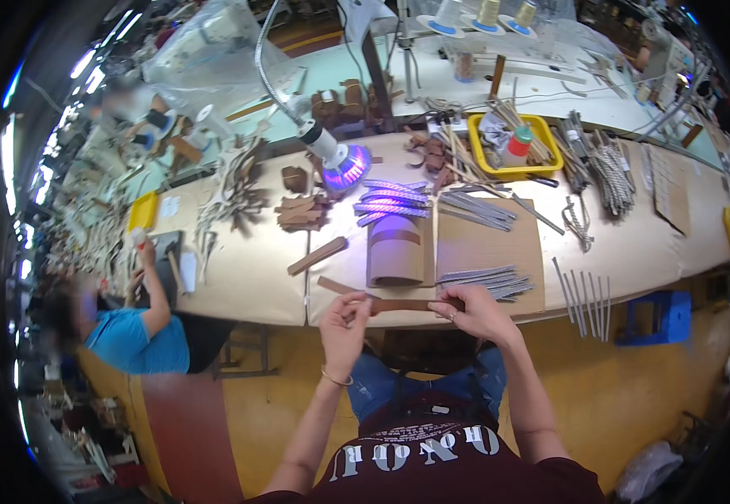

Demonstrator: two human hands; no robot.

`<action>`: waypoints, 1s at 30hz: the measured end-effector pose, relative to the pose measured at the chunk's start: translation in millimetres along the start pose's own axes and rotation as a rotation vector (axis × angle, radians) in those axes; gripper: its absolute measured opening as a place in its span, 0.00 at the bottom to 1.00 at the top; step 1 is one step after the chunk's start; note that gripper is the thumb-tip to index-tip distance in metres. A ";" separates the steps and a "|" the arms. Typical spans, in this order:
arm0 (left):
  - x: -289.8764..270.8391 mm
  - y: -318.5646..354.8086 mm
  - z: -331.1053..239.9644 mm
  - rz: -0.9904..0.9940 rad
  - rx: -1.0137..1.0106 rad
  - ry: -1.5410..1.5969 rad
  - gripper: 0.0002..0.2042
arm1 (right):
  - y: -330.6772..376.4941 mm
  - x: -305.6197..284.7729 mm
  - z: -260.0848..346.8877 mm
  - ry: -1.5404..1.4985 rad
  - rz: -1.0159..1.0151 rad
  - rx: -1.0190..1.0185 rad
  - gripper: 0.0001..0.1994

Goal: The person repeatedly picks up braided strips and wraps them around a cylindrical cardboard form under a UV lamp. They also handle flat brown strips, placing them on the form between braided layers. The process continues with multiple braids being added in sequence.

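In the head view, a yellow tray (551,149) sits in the upper middle of the frame, a little to the right. It holds sticks, some crumpled stuff and a bottle with a red cap (517,145). A smaller yellow box (142,210) sits at the left of the frame; I cannot tell what is in it.

Near the middle of the frame, at the table's (239,277) front edge, lies a long brown strip (403,305). The left hand (344,323) pinches its left end with curled fingers. The right hand (474,309) pinches its right end. The strip stretches flat between both hands. Just above it lie a curved brown piece (396,250) and a bunch of grey strips (487,281).
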State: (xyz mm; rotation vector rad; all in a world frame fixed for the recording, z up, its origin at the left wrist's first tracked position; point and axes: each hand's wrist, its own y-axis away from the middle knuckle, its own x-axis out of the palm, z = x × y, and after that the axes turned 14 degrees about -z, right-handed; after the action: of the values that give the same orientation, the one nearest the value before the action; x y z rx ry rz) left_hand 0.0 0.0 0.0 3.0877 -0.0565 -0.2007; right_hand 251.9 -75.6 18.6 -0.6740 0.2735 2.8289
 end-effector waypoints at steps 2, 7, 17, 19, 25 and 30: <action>-1.2 -32.5 6.5 0.005 -0.062 0.060 0.12 | -14.3 4.7 1.8 0.013 -0.043 0.088 0.14; 27.0 -73.4 39.2 0.069 -0.139 0.186 0.10 | -33.3 8.5 -14.9 -0.212 -0.102 0.288 0.15; 85.2 -93.8 78.5 -0.066 -0.095 0.223 0.10 | -82.8 -6.8 -66.0 -0.194 -0.179 0.249 0.13; 84.4 -93.9 81.3 -0.109 -0.128 0.231 0.10 | -87.0 -2.5 -72.4 -0.173 -0.151 0.260 0.12; 83.7 -84.7 86.3 -0.242 -0.140 0.302 0.08 | -106.4 7.5 -79.5 -0.210 -0.082 0.213 0.13; 73.8 -89.1 96.0 -0.281 -0.293 0.623 0.07 | -109.1 11.4 -83.4 -0.337 -0.016 0.209 0.13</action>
State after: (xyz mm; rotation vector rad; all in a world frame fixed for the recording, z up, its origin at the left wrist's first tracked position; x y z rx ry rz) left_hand 63.6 81.7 -109.0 2.7067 0.3900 0.6778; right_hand 304.9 11.8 -73.8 -0.1515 0.4890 2.7836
